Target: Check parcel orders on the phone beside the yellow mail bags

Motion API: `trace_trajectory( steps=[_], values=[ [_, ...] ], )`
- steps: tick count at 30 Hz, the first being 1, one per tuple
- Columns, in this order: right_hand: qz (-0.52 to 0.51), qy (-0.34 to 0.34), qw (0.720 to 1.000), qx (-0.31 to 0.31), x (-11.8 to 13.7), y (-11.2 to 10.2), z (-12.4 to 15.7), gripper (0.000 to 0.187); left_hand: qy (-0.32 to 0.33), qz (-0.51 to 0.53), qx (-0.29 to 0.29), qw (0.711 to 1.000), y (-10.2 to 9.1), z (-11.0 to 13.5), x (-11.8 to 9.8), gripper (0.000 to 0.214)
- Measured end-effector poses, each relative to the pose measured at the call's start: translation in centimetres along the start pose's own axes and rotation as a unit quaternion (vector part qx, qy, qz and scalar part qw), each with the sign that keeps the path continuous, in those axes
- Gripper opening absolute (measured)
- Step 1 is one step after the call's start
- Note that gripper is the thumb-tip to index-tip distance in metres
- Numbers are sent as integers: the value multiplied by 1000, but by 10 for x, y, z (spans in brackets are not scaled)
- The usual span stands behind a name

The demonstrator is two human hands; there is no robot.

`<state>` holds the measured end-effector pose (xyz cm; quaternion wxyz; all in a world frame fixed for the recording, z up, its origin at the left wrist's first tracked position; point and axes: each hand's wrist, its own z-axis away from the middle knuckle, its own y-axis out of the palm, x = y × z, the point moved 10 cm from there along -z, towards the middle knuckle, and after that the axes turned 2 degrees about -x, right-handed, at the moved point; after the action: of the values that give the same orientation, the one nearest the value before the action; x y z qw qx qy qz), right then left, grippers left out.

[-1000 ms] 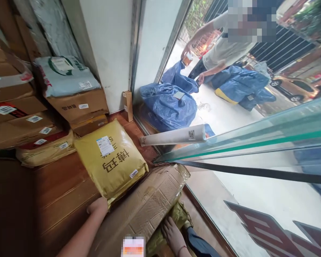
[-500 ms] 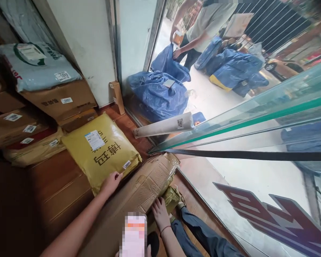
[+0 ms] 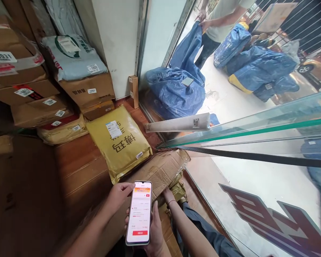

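Observation:
My right hand (image 3: 156, 230) holds a smartphone (image 3: 139, 214) from beneath, thumb along its right edge. The lit screen faces me and shows small text and a red button. My left hand (image 3: 121, 194) is at the phone's upper left corner, fingers drawn together; whether it touches the phone I cannot tell. Beyond the phone lies a long worn carton (image 3: 157, 169). Against it rests a gold padded parcel (image 3: 120, 142) with dark print and white labels. At the right, another person's braceleted arm (image 3: 184, 221) reaches toward the carton's side, its fingers hidden.
Labelled boxes (image 3: 87, 91) are stacked at left, topped by a pale bag (image 3: 75, 59). A white tube (image 3: 179, 123) lies near the glass door (image 3: 230, 123). Outside, a person grips blue sacks (image 3: 176, 92). Trousered legs (image 3: 211, 232) stand at right.
My left hand has moved from the gold parcel's edge to the phone. The phone has risen further into view. The other person's hand has slipped out of sight beside the carton. The view has shifted left.

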<state>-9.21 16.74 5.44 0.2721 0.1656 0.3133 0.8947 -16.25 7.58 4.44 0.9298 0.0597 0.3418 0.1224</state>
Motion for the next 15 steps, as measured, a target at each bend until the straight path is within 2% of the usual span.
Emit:
trace_trajectory(
  steps=[7, 15],
  values=[
    [39, 16, 999, 26, -5, 6, 7, 81, 12, -16, -15, 1000, -8, 17, 5, 49],
    [66, 19, 996, 64, -9, -6, 35, 79, 37, 1, -65, 997, 2, 45, 13, 48]
  ],
)
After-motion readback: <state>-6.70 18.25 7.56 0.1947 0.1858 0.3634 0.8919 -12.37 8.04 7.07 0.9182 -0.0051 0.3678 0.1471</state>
